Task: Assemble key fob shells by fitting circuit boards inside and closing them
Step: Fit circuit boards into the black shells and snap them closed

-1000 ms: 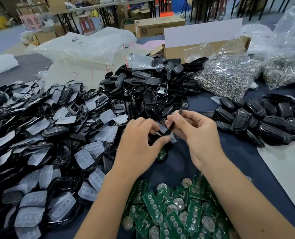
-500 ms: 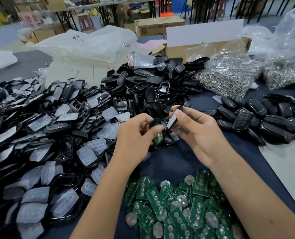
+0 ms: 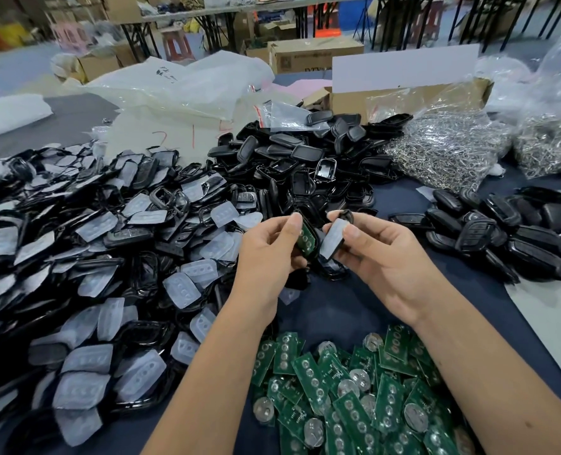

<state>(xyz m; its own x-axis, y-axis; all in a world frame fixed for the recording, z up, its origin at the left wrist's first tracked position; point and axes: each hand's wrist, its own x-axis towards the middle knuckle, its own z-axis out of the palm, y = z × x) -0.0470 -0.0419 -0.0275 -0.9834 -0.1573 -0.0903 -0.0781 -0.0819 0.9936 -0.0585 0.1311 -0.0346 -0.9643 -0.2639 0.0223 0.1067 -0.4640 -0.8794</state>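
Two hands meet above the middle of the table (image 3: 344, 310), each gripping half of a key fob. My left hand (image 3: 269, 254) curls around a black shell half (image 3: 308, 229) with a green circuit board (image 3: 306, 237) seated inside, its open face turned toward the right hand. My right hand (image 3: 387, 257) pinches the other half (image 3: 333, 238), black-rimmed with a pale translucent button pad showing. Both halves stand tilted, long axes running from the near edge toward the far edge, nearly touching. Loose green boards (image 3: 354, 395) lie heaped at the near edge.
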